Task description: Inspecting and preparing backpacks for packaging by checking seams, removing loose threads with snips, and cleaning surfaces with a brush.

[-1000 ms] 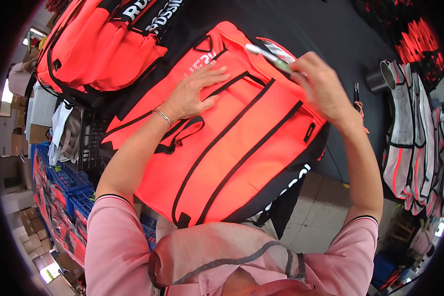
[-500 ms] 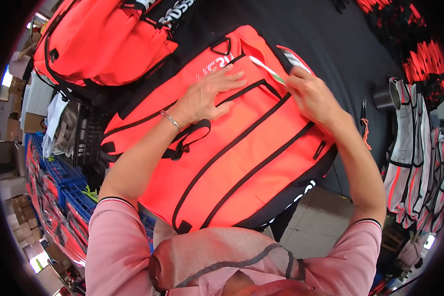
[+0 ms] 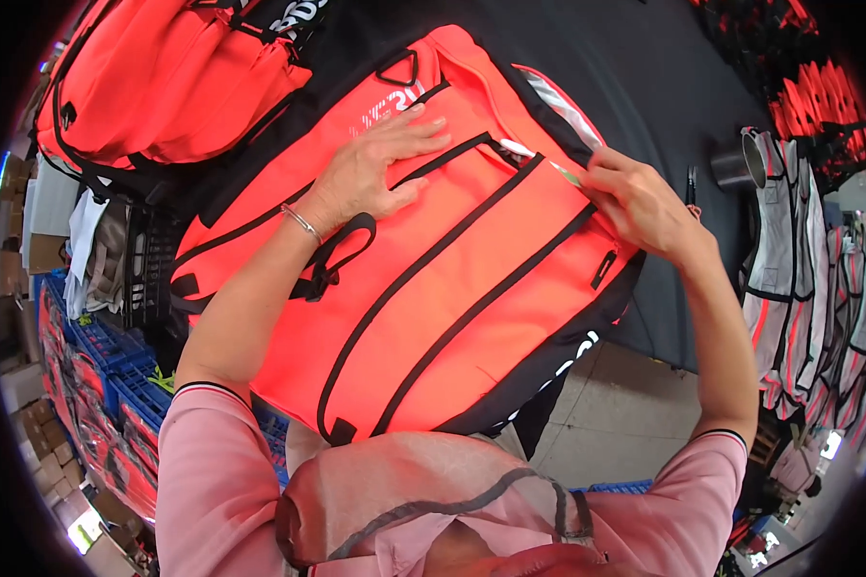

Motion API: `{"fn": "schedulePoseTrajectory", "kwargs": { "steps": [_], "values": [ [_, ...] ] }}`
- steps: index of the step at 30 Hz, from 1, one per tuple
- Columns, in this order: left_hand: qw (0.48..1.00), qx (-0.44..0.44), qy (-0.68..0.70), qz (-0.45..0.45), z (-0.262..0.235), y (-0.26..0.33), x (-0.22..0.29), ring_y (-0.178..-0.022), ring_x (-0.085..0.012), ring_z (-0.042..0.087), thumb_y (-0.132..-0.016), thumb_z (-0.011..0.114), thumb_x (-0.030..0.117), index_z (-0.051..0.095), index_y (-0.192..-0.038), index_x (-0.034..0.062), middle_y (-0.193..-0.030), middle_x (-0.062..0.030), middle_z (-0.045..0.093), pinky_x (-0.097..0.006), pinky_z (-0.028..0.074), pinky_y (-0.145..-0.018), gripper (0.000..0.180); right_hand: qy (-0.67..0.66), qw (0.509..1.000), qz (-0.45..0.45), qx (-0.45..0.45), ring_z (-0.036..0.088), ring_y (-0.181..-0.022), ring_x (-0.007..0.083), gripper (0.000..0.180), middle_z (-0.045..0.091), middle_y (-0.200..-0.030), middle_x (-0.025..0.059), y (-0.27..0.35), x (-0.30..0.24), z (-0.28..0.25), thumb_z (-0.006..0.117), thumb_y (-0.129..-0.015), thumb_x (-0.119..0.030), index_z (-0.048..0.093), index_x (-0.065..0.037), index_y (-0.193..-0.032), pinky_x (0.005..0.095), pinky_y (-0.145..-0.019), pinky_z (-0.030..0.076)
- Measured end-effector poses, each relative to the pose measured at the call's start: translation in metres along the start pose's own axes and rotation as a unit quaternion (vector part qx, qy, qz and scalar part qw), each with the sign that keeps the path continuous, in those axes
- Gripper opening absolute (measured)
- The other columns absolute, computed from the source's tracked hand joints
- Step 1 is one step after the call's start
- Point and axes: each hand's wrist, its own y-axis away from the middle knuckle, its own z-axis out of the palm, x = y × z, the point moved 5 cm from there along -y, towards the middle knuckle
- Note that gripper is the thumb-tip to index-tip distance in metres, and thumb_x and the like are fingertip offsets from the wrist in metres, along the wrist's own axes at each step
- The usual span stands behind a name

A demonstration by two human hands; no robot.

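A large bright orange-red backpack [image 3: 423, 288] with black edging lies slanted across the black-covered table in front of me. My left hand [image 3: 373, 175] rests flat on its upper left part, fingers spread, below a pale print. At the right edge of the bag, my right hand [image 3: 640, 202] is closed, thumb and fingers pinched. A slim white-and-green thing [image 3: 570, 177] runs from its fingertips toward the bag's black-edged opening; its exact kind does not show. Near the pinch, a silvery-grey strip [image 3: 553, 99] lines the bag's side. A black buckle strap [image 3: 332, 264] hangs loose below my left wrist.
Another orange-red bag [image 3: 164, 87] sits at the far left. Thread snips [image 3: 691, 188] and a metal cup [image 3: 738, 165] lie to the right on the black cloth [image 3: 635, 72]. Grey vests [image 3: 789, 279] hang at the right edge; blue crates [image 3: 125, 351] stand at left.
My right hand has moved a little down along the bag's edge with the white-and-green thing, whose white end now lies by the black-edged opening. In view, everything has shifted slightly left and up.
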Motion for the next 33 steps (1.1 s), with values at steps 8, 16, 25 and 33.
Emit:
{"fn": "schedulePoseTrajectory", "kwargs": {
  "steps": [8,16,25,33],
  "values": [
    [1.000,0.003,0.014,0.018,0.004,-0.004,-0.003,-0.139,-0.0252,0.039,-0.075,0.068,0.011,0.060,-0.131,0.0179,-0.143,0.0004,0.051,-0.039,0.038,-0.113,0.056,-0.016,0.999,-0.014,0.045,0.060,-0.087,0.0372,0.019,0.057,-0.098,0.0164,-0.007,0.007,0.007,0.061,-0.083,0.003,0.062,0.006,-0.101,0.0415,-0.076,0.048],
    [1.000,0.000,0.002,0.017,0.003,-0.009,0.002,-0.139,-0.0245,0.039,-0.076,0.069,0.011,0.060,-0.131,0.0178,-0.143,0.0007,0.052,-0.038,0.038,-0.113,0.056,0.005,0.994,-0.019,0.106,0.060,-0.085,0.0383,0.015,0.056,-0.098,0.0167,-0.040,0.020,0.009,0.061,-0.085,0.000,0.062,0.004,-0.099,0.0424,-0.074,0.048],
    [1.000,0.011,0.018,0.004,0.005,-0.003,-0.002,-0.139,-0.0237,0.039,-0.075,0.070,0.010,0.062,-0.129,0.0176,-0.142,0.0002,0.052,-0.039,0.037,-0.113,0.055,-0.002,1.000,-0.006,0.023,0.059,-0.088,0.0372,0.007,0.057,-0.095,0.0151,-0.009,0.004,-0.001,0.060,-0.085,-0.003,0.061,0.002,-0.089,0.0445,-0.074,0.048],
    [0.998,0.035,0.001,0.056,0.007,-0.006,-0.025,-0.139,-0.0308,0.039,-0.077,0.073,0.012,0.063,-0.128,0.0115,-0.140,-0.0090,0.054,-0.043,0.033,-0.114,0.052,0.149,0.972,0.182,0.005,0.062,-0.079,0.0335,0.010,0.061,-0.088,0.0112,0.111,-0.034,-0.074,0.065,-0.082,-0.005,0.067,-0.002,-0.091,0.0408,-0.067,0.048]
  ]
}}
